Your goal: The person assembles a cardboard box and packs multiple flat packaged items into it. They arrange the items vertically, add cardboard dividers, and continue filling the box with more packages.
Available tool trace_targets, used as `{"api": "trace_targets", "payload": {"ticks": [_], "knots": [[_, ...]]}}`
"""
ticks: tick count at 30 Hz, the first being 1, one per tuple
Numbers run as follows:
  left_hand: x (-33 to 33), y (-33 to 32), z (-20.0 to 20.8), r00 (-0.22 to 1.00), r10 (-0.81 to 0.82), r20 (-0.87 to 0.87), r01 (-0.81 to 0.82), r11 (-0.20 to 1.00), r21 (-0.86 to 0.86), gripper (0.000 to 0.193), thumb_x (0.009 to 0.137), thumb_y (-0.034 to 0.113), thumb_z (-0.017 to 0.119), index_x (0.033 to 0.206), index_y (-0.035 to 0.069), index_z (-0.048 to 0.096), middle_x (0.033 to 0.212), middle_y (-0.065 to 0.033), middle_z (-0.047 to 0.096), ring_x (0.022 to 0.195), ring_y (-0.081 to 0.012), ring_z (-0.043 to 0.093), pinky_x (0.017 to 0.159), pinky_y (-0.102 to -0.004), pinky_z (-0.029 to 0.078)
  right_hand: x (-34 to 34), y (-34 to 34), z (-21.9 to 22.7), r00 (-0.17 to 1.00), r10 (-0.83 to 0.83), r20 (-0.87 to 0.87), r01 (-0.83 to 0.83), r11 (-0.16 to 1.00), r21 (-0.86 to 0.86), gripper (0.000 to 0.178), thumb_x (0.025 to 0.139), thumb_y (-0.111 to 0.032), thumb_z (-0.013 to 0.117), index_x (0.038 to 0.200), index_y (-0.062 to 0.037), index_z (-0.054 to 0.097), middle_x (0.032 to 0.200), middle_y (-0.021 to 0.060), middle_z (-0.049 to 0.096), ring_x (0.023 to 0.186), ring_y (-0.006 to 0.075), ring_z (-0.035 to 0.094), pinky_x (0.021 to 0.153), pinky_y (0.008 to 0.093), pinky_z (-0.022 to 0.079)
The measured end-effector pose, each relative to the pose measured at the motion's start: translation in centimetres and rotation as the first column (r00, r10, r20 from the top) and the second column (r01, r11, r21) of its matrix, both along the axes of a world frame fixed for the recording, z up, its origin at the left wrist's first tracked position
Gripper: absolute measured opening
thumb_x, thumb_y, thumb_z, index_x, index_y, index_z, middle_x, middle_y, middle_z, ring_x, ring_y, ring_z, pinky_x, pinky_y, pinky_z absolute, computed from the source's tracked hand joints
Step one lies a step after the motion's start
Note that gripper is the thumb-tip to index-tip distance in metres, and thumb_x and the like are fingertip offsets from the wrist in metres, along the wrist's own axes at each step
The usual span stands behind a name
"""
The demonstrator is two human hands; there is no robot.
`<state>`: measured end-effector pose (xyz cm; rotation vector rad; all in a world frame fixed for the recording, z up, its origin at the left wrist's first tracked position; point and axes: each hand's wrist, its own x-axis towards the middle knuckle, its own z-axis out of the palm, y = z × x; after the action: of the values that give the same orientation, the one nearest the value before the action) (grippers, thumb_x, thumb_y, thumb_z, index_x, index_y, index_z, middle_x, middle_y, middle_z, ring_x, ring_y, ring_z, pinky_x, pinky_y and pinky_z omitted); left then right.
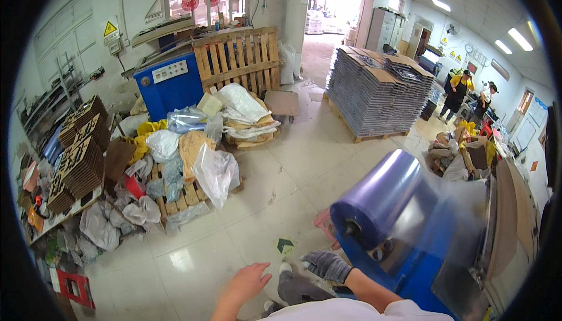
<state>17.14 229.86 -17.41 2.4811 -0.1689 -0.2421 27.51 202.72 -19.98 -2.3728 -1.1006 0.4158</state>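
My left hand (250, 281), bare, hangs over the floor with its fingers loosely stretched and nothing in them. A grey knit glove covers my right hand (329, 265), whose fingers point left, a little apart, also holding nothing. Just right of that hand is a blue machine (410, 271) carrying a large roll of clear purplish plastic film (380, 195). From the roll, a transparent film sheet (448, 210) runs to the right over the machine. Neither hand touches the roll.
Ahead stands a tall pallet stack of flat grey sheets (374, 95). Plastic bags (216, 172) and sacks lie on a wooden pallet (181, 201) to the left. Ribbed brown stacks (82, 163) stand far left. Two people (455, 93) work at the far right beside heaped scrap (453, 154).
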Motion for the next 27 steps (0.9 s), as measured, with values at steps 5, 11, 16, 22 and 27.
{"api": "trace_targets", "payload": {"ticks": [5,11,16,22,27], "knots": [[10.6,3.3,-2.4,0.998,-0.044,-0.052,0.043,0.999,-0.025,0.042,0.094,0.033,0.053,0.128,0.008,0.054,0.119,-0.0157,0.062,0.107,-0.0347,0.059,0.092,-0.044,0.048,8.5,0.8,-5.7,0.987,-0.15,-0.052,0.149,0.989,-0.024,0.03,0.093,-0.03,0.05,0.112,-0.0107,0.063,0.102,0.0167,0.066,0.096,0.0355,0.062,0.086,0.0447,0.049],[23.0,9.8,-3.2,0.987,0.145,-0.063,-0.137,0.984,0.109,0.043,0.092,0.034,0.056,0.125,0.007,0.056,0.12,-0.0161,0.061,0.108,-0.0346,0.058,0.092,-0.0446,0.048,24.1,3.6,-6.0,0.988,-0.156,0.008,0.155,0.984,0.085,0.031,0.094,-0.028,0.049,0.109,-0.0047,0.063,0.099,0.0192,0.067,0.096,0.0359,0.063,0.086,0.0444,0.049],[34.0,12.5,-1.2,0.939,0.344,-0.02,-0.344,0.939,-0.007,0.037,0.089,0.028,0.059,0.121,0.008,0.06,0.109,-0.0155,0.066,0.1,-0.0332,0.062,0.087,-0.0426,0.049,36.2,5.1,-0.6,0.958,-0.278,0.063,0.269,0.956,0.119,0.028,0.093,-0.024,0.051,0.109,-0.005,0.063,0.1,0.0191,0.067,0.094,0.0355,0.063,0.086,0.0428,0.049],[46.5,15.6,-2.5,0.905,0.385,-0.178,-0.401,0.914,-0.064,0.028,0.088,0.023,0.059,0.111,0.009,0.065,0.084,-0.0109,0.071,0.081,-0.0308,0.067,0.074,-0.041,0.052,47.9,5.8,-0.1,0.936,-0.341,0.083,0.335,0.939,0.082,0.027,0.091,-0.024,0.054,0.11,-0.0077,0.064,0.101,0.0167,0.067,0.094,0.0358,0.062,0.085,0.0432,0.05],[60.4,18.6,-5.1,0.951,0.234,-0.203,-0.236,0.972,0.015,0.027,0.088,0.029,0.059,0.108,0.012,0.067,0.088,-0.012,0.07,0.083,-0.033,0.066,0.074,-0.0416,0.051,56.4,6.2,-1.7,0.894,-0.439,0.086,0.433,0.897,0.083,0.025,0.09,-0.019,0.054,0.11,-0.0083,0.064,0.102,0.0168,0.066,0.094,0.0356,0.063,0.087,0.0421,0.05]]}}
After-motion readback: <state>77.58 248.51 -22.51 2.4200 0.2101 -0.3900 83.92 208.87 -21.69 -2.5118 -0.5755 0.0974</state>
